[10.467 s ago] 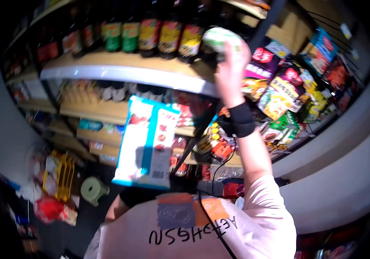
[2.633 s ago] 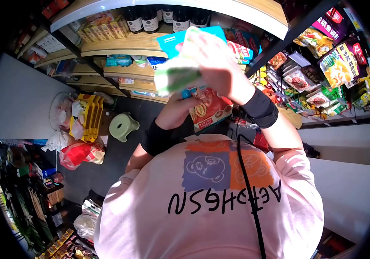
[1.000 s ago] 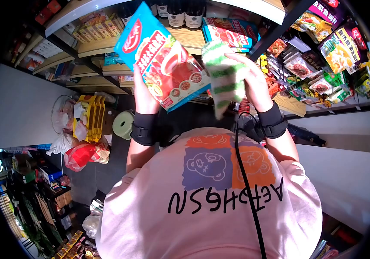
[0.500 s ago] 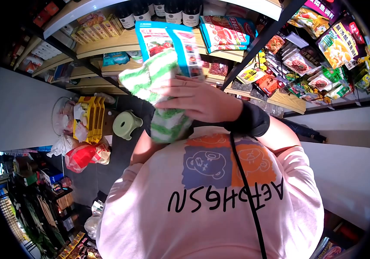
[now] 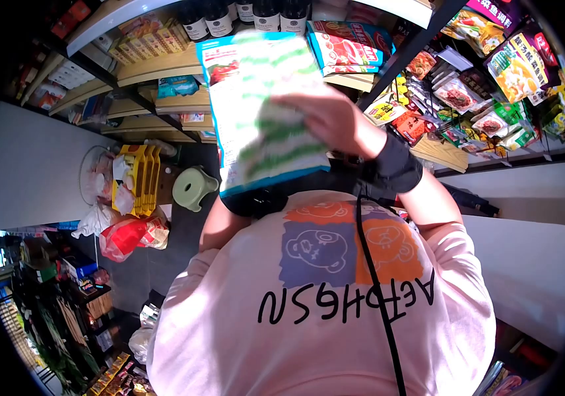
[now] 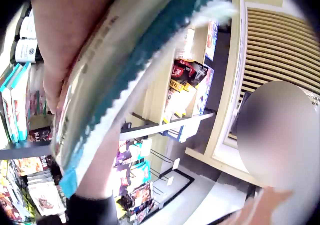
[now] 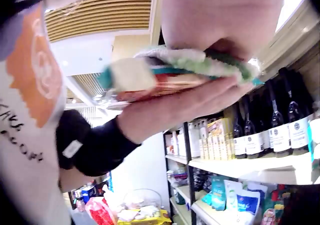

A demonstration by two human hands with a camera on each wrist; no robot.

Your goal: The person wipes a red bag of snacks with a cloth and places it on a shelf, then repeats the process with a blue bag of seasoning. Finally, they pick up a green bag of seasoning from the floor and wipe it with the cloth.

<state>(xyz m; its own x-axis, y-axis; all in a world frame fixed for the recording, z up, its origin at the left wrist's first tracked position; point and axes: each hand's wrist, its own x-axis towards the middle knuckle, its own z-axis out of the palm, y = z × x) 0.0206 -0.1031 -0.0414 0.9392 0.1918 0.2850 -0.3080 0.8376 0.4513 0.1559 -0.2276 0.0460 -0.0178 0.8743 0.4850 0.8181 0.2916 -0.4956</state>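
Note:
A flat food packet (image 5: 233, 132) with blue edges and a white printed back lies under a green and white striped cloth (image 5: 272, 69), which is blurred. My right hand (image 5: 332, 119) holds the cloth against the packet's upper side. Beneath the packet, my left hand (image 7: 185, 104) carries it on straight fingers in the right wrist view. In the head view this hand is hidden by the packet, and only its black wristband (image 5: 256, 203) shows. The packet's toothed blue edge (image 6: 127, 79) runs close across the left wrist view.
Similar blue and red packets (image 5: 348, 49) lie on the shelf just beyond, beside dark bottles (image 5: 266, 20). Hanging food pouches (image 5: 454, 92) fill the rack at right. A green stool (image 5: 195, 187) and a yellow crate (image 5: 138, 178) stand on the floor at left.
The packet has turned from its red printed front to its white back. The cloth, apart from it at right a second ago, now overlaps it, with my right hand moved in over it.

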